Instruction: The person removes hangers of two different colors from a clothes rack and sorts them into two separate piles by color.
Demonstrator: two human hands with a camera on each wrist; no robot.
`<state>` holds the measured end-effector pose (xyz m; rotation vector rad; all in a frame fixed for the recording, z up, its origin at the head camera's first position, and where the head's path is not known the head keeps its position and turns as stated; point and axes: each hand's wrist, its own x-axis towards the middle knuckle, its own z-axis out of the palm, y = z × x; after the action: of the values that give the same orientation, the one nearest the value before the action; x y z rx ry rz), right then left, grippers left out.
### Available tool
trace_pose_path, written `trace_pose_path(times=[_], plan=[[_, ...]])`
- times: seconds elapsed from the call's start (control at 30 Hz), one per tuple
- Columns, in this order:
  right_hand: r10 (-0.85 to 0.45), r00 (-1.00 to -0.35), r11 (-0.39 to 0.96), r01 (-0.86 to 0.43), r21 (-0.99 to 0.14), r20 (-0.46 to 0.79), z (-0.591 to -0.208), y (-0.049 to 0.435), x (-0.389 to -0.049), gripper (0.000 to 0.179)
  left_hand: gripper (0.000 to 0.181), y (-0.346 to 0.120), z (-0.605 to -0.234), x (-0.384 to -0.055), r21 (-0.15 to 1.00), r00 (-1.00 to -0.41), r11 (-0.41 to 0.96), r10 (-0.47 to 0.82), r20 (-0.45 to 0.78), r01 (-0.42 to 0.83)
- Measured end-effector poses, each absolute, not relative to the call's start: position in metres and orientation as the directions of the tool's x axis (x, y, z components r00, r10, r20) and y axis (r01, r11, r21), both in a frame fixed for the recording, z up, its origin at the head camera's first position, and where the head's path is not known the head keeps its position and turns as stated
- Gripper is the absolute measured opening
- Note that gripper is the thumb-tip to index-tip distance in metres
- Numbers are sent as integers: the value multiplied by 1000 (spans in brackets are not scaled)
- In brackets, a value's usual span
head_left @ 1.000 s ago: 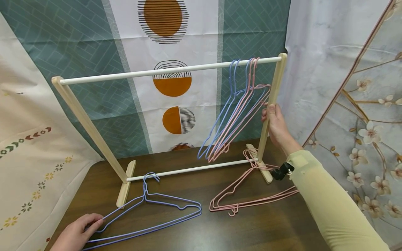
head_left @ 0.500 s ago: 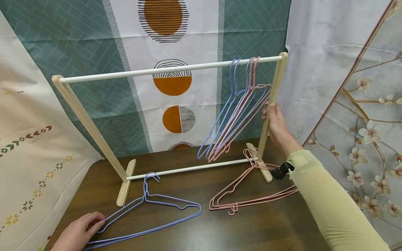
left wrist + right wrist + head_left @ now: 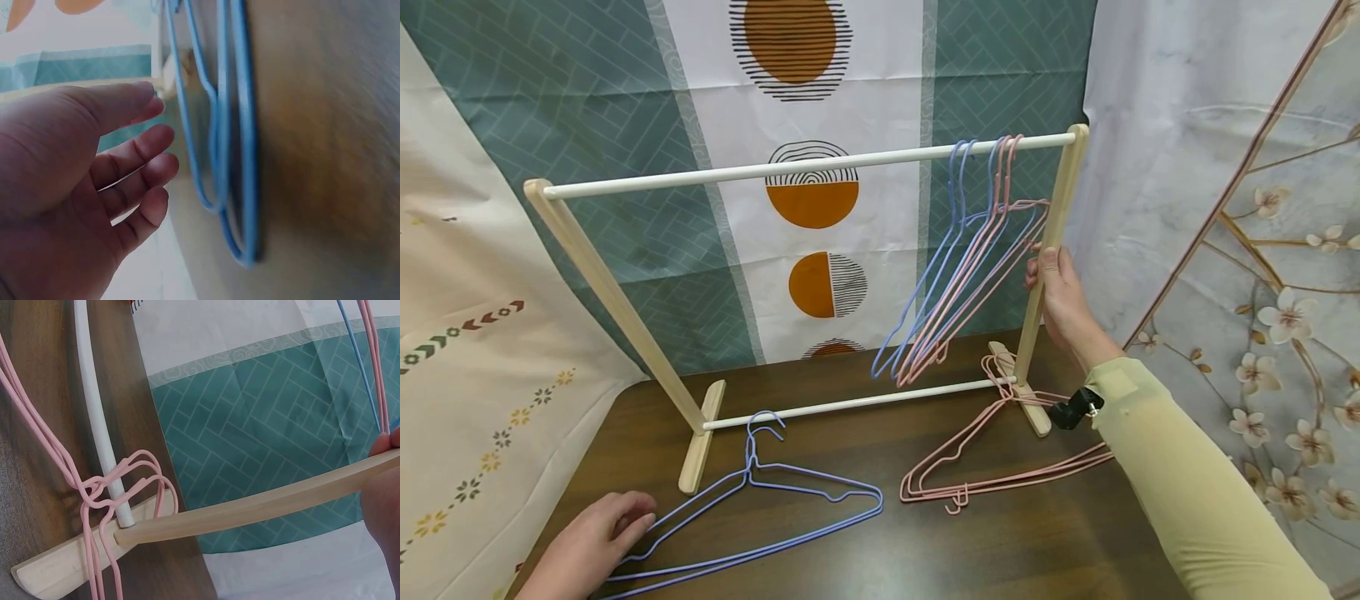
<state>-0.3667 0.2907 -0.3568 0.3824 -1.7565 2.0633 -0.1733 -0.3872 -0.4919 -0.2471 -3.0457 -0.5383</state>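
Note:
Two blue clothes hangers [image 3: 816, 534] lie overlapped on the table at the left front. My left hand [image 3: 597, 537] is just beside their left end. In the left wrist view its fingers [image 3: 147, 181] are loosely bent, apart from the blue wire, with nothing between them and the thumb. At the right, my right hand [image 3: 1058, 292] grips the upright wooden post [image 3: 1063, 192] of a garment rack, and some fingertips are hidden behind it. Close to that hand, blue hangers [image 3: 901, 325] and pink hangers [image 3: 958, 290] hang bunched from the white top rail [image 3: 737, 173].
Pink hangers [image 3: 992, 486] lie on the table at the right, their hooks crossing the lower white bar [image 3: 94, 406] and the rack's wooden foot [image 3: 56, 562]. The left post [image 3: 617, 304] stands beyond the blue hangers. Patterned cloths surround the brown table [image 3: 820, 575].
My left hand has let go of the blue hangers and shifted slightly up and right. Their two hooks now sit farther apart. My right hand keeps its hold on the post.

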Motion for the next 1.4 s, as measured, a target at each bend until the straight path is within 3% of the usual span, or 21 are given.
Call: trace_pose_path(times=[0.23,0.67,0.97,1.4], plan=[[121,-881,-123,-470,-874,457,-356,292,-366,40,19,-359,-469,-177,309,-969,924,175,173,223],[134,-882,-106,-466,-878,452,-357,291,-366,44,38,-296,-428,-191,393,-940,867,213,266,307],[130,-881,-109,-468,-877,454,-356,291,-367,28,43,-260,-407,-203,448,-936,836,201,288,317],[123,-876,-121,-479,-869,466,-358,292,-367,42,51,-203,-381,-214,576,-934,744,192,302,339]])
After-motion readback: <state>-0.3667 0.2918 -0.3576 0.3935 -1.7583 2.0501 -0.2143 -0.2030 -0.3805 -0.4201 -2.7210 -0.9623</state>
